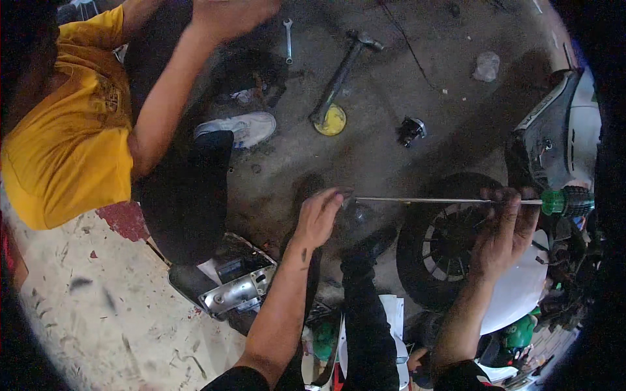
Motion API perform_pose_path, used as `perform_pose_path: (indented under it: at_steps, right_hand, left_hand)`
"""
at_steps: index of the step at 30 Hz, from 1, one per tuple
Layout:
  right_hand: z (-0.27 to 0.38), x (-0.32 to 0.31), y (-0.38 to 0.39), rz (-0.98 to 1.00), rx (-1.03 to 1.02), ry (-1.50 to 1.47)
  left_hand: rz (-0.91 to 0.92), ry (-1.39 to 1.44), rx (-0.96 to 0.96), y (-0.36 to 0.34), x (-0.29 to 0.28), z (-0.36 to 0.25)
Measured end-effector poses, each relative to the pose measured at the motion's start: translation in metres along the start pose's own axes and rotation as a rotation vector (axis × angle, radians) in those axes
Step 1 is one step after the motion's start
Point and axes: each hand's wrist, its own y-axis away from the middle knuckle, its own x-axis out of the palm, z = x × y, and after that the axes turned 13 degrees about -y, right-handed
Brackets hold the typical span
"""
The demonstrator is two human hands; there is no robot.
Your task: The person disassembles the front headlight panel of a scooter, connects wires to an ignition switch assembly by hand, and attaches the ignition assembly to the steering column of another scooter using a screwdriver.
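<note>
A long screwdriver (424, 200) lies level across the middle of the view, its thin metal shaft running left to right. Its green and black handle points to the far right. My right hand (502, 234) is closed around the shaft close to the handle. At the other end, my left hand (318, 220) pinches the tip between thumb and fingers. Whether a small part also sits in that pinch is hidden. Below the shaft, between my hands, a dark wheel with light spokes (430, 247) shows partly behind my right forearm.
A hammer (339, 75) rests with its handle end on a round yellow lid (331, 120). A wrench (288, 40), crumpled clear plastic (486, 66) and a small black part (412, 131) lie on the floor. A co-worker in a yellow shirt (78, 137) sits at left, near a metal part (238, 293).
</note>
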Motion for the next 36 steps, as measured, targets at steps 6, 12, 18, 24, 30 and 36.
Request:
perform_pose_path:
  at_steps: [6,12,18,24,30,36]
  right_hand:
    - [0.005,0.017,-0.008,-0.093,-0.065,0.193]
    - [0.015,0.011,-0.010,-0.022,-0.012,0.127]
    - [0.030,0.007,-0.001,0.111,-0.064,0.021]
    - [0.044,0.010,0.008,0.215,-0.090,0.015]
    - [0.040,0.006,0.012,0.171,-0.072,-0.056]
    - [0.035,-0.001,0.015,0.171,-0.056,-0.016]
  left_hand:
    - [0.004,-0.055,0.122,0.005,-0.001,0.003]
    - [0.006,0.170,-0.050,0.004,0.000,-0.007]
    - [-0.108,0.374,0.089,0.005,0.005,0.004]
    - [-0.073,0.432,0.210,0.001,0.008,-0.008]
    - [-0.085,0.312,0.217,0.001,0.005,-0.017]
    - [-0.100,0.261,0.199,0.002,0.010,-0.014]
